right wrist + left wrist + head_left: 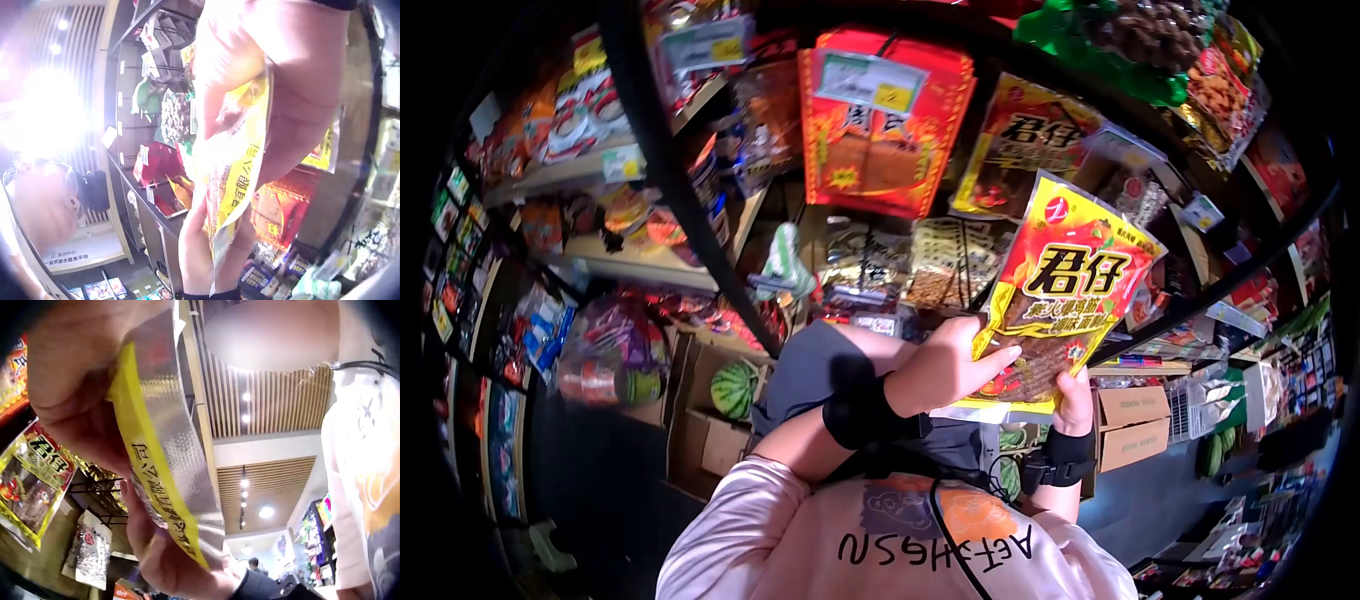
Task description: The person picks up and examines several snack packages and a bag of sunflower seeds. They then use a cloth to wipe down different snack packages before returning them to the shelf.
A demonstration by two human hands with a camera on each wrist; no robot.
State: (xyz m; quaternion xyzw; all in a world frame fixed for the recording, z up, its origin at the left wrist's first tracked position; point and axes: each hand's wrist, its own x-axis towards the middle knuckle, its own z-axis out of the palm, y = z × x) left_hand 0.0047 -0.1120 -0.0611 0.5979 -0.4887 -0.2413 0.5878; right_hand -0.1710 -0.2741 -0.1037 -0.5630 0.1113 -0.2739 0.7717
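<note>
A red and yellow snack packet with a clear window of brown strips is held up before the body, tilted to the right. My left hand grips its lower left side, the thumb lying across the front and the other fingers hidden behind. On the lower right edge, my right hand pinches the packet with its thumb in front. From the left wrist, the packet's silver and yellow bottom edge shows between both hands. The right wrist view has that yellow edge seen nearly end on.
Hanging behind the packet are a large red bag and a similar red and yellow packet. Dark rack bars cross in front of the shelves. A cardboard box with a watermelon stands low left; other cartons stand right.
</note>
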